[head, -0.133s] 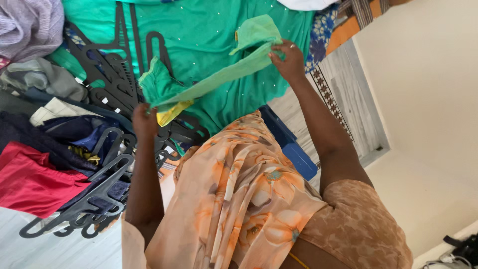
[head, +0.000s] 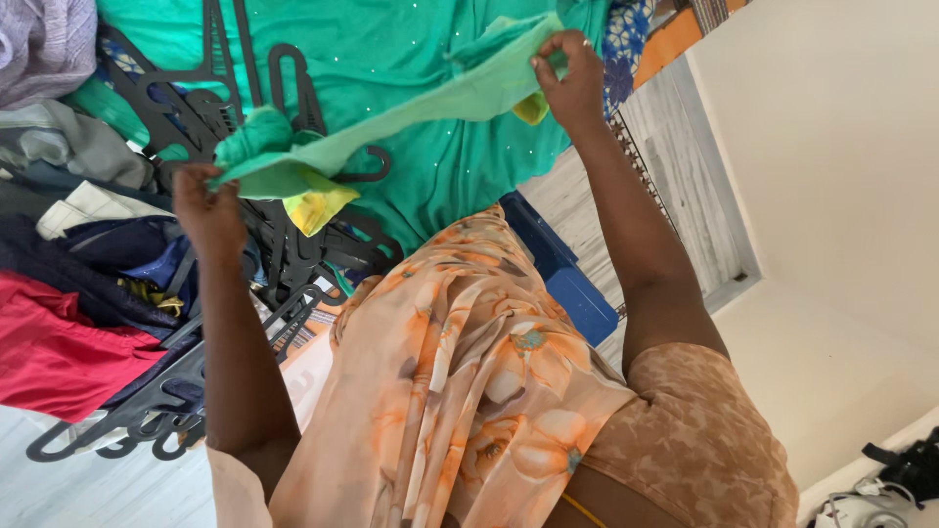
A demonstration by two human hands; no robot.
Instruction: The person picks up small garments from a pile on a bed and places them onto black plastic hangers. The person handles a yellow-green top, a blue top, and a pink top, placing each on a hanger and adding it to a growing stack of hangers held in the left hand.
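A light green garment (head: 411,112) with yellow lining (head: 318,207) is stretched out between both my hands. My left hand (head: 207,210) grips its bunched lower-left end, just above a pile of black hangers (head: 293,249). My right hand (head: 570,78) pinches the upper-right end near the top of the view. Under the garment lies a large teal cloth with small sparkles (head: 460,166). My orange flowered drape (head: 460,362) fills the lower middle.
A heap of clothes sits at the left: red (head: 49,352), navy (head: 108,249), grey (head: 59,147) and lilac (head: 44,44). A blue box (head: 577,288) shows beside my drape. A pale wall (head: 841,147) stands at the right, with dark items (head: 895,479) on the floor.
My left hand has moved left and a little up, my right hand slightly up. The green garment is pulled out longer and straighter between them.
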